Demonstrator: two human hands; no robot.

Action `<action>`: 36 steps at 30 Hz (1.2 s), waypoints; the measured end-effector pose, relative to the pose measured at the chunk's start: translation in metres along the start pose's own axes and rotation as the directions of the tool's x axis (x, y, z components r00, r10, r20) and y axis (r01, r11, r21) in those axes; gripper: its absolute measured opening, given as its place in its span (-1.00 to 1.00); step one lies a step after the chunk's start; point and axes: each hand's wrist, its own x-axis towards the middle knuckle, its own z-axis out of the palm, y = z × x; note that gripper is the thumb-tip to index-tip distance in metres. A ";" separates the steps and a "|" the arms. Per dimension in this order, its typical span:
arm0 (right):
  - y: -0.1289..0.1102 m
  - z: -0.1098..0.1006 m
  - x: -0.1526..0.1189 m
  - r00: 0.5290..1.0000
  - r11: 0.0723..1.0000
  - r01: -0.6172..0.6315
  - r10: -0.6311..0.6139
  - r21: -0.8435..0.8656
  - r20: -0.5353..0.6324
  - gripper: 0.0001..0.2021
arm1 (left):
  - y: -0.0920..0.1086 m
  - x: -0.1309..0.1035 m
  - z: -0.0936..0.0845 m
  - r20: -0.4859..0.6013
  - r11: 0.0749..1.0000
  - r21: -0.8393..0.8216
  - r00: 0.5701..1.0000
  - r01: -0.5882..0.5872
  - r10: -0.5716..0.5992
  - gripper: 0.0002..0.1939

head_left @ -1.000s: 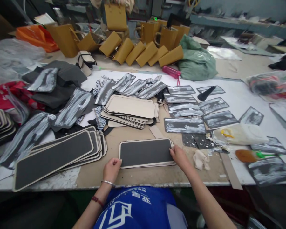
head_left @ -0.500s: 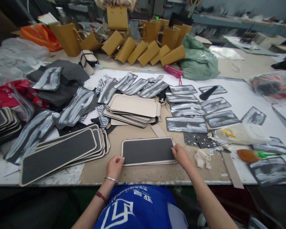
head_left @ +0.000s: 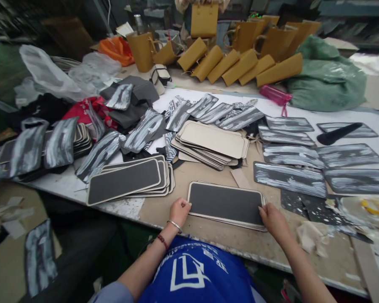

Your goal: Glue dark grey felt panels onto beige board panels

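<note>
A dark rectangular panel with a cream border (head_left: pixel 225 205) lies on top of a small stack of like panels in front of me. My left hand (head_left: pixel 179 212) pinches its left end between thumb and fingers. At the opposite end, my right hand (head_left: pixel 274 221) grips the lower right corner, its fingertips partly hidden. Left of my hands, a fanned stack of the same bordered panels (head_left: pixel 123 180) rests near the table edge. Just beyond sits a pile of plain cream panels (head_left: pixel 213 139). Dark pieces streaked with white (head_left: pixel 289 179) lie to the right.
More streaked pieces (head_left: pixel 145 130) cover the left and back of the table. A black-handled tool (head_left: pixel 337 134) rests on one at right. Mustard-coloured bags (head_left: pixel 240 67) line the back, beside a green plastic bag (head_left: pixel 325 80). A crumpled scrap (head_left: pixel 314 239) lies right of my right hand.
The view has turned left, so everything sits further right in the picture. Both hands still hold the ends of the bordered panel, which stays on its stack.
</note>
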 end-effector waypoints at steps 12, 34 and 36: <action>-0.002 0.002 -0.002 1.000 0.995 -0.016 0.015 -0.097 -0.006 -0.81 | -0.007 0.003 0.000 0.056 0.999 0.037 0.998 0.011 -0.013 -0.83; -0.007 0.002 -0.009 1.000 0.997 -0.031 0.031 -0.075 -0.006 -0.88 | 0.037 0.014 0.044 0.326 0.404 0.630 0.698 -0.663 0.638 -0.52; -0.009 0.001 -0.010 0.999 0.997 -0.037 0.037 -0.074 0.001 -0.88 | 0.038 0.017 0.052 0.369 0.373 0.649 0.702 -0.664 0.609 -0.48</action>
